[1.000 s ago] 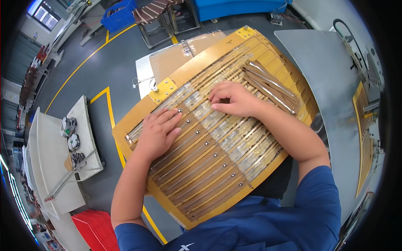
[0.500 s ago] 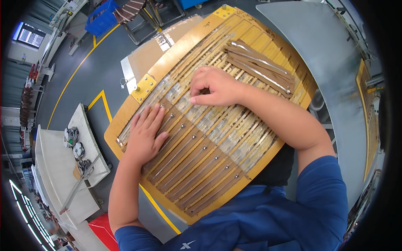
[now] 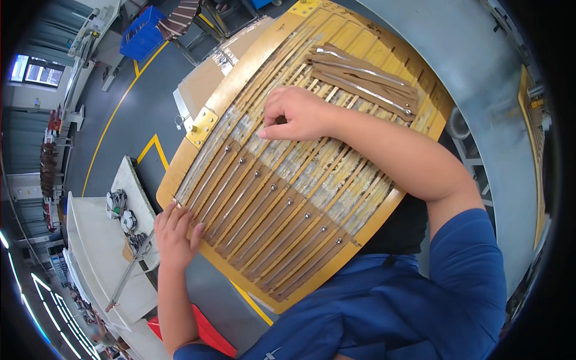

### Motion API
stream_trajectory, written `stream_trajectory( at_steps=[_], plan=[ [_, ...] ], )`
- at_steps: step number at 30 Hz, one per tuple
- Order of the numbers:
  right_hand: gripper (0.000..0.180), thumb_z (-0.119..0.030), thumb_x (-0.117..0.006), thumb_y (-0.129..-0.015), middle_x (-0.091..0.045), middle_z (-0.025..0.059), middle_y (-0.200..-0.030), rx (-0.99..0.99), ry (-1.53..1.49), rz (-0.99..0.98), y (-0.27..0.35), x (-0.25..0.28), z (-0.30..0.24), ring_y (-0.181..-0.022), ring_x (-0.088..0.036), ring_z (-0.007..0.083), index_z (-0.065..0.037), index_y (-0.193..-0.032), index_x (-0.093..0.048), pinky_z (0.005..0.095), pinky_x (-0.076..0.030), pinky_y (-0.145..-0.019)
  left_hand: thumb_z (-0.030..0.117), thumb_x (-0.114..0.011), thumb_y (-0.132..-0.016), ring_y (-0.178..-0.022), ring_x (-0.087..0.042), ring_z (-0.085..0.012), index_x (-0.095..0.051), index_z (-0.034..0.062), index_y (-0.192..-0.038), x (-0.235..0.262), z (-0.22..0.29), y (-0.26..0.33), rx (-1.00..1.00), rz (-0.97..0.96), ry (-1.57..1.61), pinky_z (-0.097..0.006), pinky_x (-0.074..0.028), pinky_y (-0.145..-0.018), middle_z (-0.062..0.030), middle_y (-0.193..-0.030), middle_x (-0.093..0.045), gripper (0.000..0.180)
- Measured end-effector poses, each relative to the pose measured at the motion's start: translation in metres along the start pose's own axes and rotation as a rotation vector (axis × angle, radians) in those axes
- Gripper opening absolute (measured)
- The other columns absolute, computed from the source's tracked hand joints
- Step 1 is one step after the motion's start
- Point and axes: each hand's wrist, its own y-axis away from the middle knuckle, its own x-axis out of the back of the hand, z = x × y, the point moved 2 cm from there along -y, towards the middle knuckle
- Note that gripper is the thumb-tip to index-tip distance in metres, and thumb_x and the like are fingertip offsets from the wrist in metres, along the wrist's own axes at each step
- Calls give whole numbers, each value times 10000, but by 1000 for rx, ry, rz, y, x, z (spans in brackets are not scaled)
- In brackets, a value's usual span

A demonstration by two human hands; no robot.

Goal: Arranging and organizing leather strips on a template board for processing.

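A yellow slotted board (image 3: 390,198) lies slanted in front of me. Along its near left part, several brown zippers (image 3: 255,223) with silver teeth and sliders lie side by side in the slots. My left hand (image 3: 176,236) is open, fingers a little apart, with its fingertips at the board's left edge by the ends of the leftmost zippers. Over the bare grey-streaked slots, my right hand (image 3: 298,114) is curled with thumb and fingers drawn together; whether something is between them does not show. A pile of loose brown zippers (image 3: 366,81) lies beyond my right forearm.
Yellow metal hinges (image 3: 202,127) sit on the board's far left edge. A large grey surface (image 3: 474,78) stands at the right. White tables with reels (image 3: 128,221) are at the left, a red bin (image 3: 210,333) below, a blue crate (image 3: 143,31) at the back.
My left hand has slid from the zippers' upper ends down to the board's left edge, uncovering the leftmost zippers. The right hand stays curled over the slots, shifted slightly left in the view.
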Motion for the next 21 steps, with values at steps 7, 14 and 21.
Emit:
stream_trajectory(
  at_steps=[7, 14, 21],
  plan=[
    [438, -478, -742, -910, -721, 130, -845, -9, -14, 9, -2, -2, 2, -962, -681, 331, -60, -779, -752, 455, -532, -892, 286, -723, -935, -1445, -501, -364, -636, 66, -1445, 16, 71, -100, -222, 147, 115, -499, -377, -1181, -126, -1511, -600, 562],
    [415, -442, -751, -900, -708, 117, -792, -2, -15, 29, -1, -2, 3, -877, -679, 337, -56, -752, -730, 453, -540, -819, 248, -707, -941, -1456, -496, -362, -640, 54, -1436, 5, 60, -128, -233, 119, 135, -497, -363, -1188, -116, -1511, -606, 536],
    [442, -456, -736, -913, -689, 106, -771, -29, -14, -8, -4, -4, 2, -863, -667, 339, -53, -735, -708, 465, -532, -773, 214, -711, -934, -1429, -527, -326, -651, 61, -1412, 7, 51, -142, -326, 73, 170, -472, -384, -1153, -120, -1472, -631, 506]
  ],
)
